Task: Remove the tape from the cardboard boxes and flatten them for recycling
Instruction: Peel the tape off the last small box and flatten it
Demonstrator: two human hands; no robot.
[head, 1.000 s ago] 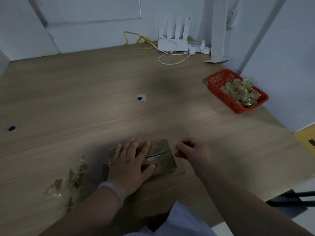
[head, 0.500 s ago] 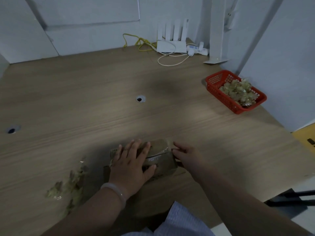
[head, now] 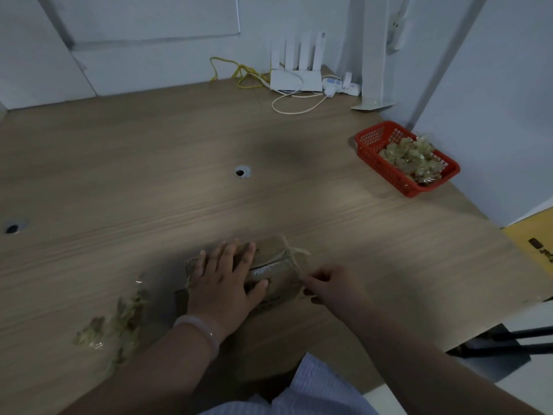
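On the near middle of the wooden tabletop (head: 149, 175), the left hand (head: 223, 283) lies spread flat on a small brown cardboard box (head: 275, 265). Just right of it, the right hand (head: 332, 287) pinches a strip of clear tape (head: 294, 259) lifting off the box's right edge. Loose crumpled tape scraps (head: 116, 322) lie near left. Far right, a red plastic mesh basket (head: 371, 136) holds wadded tape pieces (head: 410, 158). A white router (head: 296, 79) stands at the far edge.
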